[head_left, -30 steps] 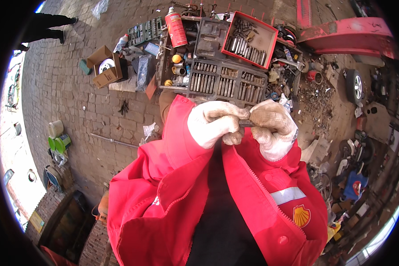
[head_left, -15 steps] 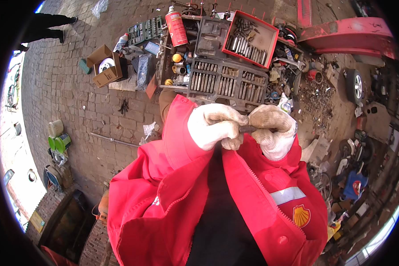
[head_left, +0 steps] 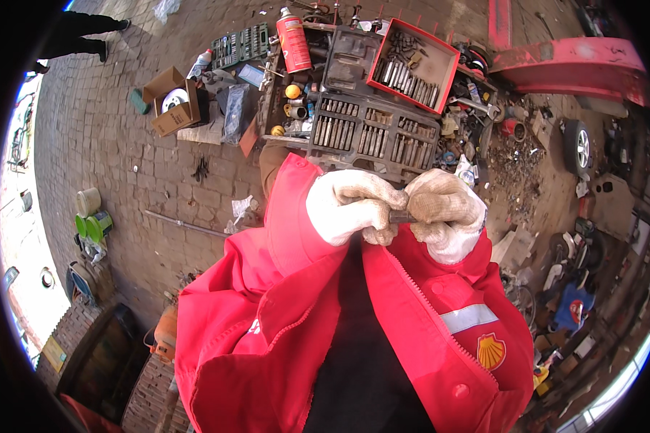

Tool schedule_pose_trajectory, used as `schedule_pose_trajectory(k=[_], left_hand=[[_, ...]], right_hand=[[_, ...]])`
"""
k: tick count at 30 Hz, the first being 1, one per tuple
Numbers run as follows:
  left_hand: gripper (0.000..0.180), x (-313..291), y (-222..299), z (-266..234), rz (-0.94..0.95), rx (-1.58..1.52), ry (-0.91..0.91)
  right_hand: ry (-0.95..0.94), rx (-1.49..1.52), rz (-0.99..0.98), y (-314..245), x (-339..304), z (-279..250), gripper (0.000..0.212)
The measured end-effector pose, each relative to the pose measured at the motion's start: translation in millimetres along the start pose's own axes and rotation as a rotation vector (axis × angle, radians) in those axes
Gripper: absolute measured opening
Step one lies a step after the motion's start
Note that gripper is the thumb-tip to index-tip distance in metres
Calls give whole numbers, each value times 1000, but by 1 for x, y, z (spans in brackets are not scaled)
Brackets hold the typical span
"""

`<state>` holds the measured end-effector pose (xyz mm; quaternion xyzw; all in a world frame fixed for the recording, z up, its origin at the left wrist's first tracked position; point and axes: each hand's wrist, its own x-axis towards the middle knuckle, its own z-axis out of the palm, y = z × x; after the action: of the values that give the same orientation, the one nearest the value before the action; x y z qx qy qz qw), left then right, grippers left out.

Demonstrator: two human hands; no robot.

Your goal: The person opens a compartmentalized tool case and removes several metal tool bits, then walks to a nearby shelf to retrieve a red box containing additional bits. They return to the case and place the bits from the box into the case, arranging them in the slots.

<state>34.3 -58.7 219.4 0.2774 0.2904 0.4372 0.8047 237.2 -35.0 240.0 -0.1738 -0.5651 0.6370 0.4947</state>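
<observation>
- Small dark metal piece (head_left: 401, 216): at the grip itself, in the narrow gap where the 2 gloved hands meet; fingers hide much of its surface.
- Long axis: appears to run crosswise, from the left hand toward the right, near level in this view; true tilt cannot be told.
- Left hand (head_left: 357, 206): closed, thumb and fingers pinching the piece toward its left end.
- Right hand (head_left: 449, 213): closed, bent fingers and thumb on the piece's right end. Neither hand is nearer; contact from both sides.
- Just beyond the grip: open dark bit case (head_left: 372, 164), holding silver bits (head_left: 333, 133) in rows.
- Farther beyond, slightly right of the grip: red-sided box (head_left: 433, 61) with metal pieces inside, overlapping the case lid (head_left: 345, 61).
- Farther beyond and left of the grip: red spray can (head_left: 293, 43), well apart from both hands.
</observation>
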Motion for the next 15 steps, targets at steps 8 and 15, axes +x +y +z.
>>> schedule_pose_trajectory(k=[8,15], left_hand=[[22,-1,0,-1,-15,-67,3],[22,0,3,0,-23,-4,-25]], right_hand=[[-7,-139,-42,4,-1,-4,35],[27,-68,-33,1,5,2,29]])
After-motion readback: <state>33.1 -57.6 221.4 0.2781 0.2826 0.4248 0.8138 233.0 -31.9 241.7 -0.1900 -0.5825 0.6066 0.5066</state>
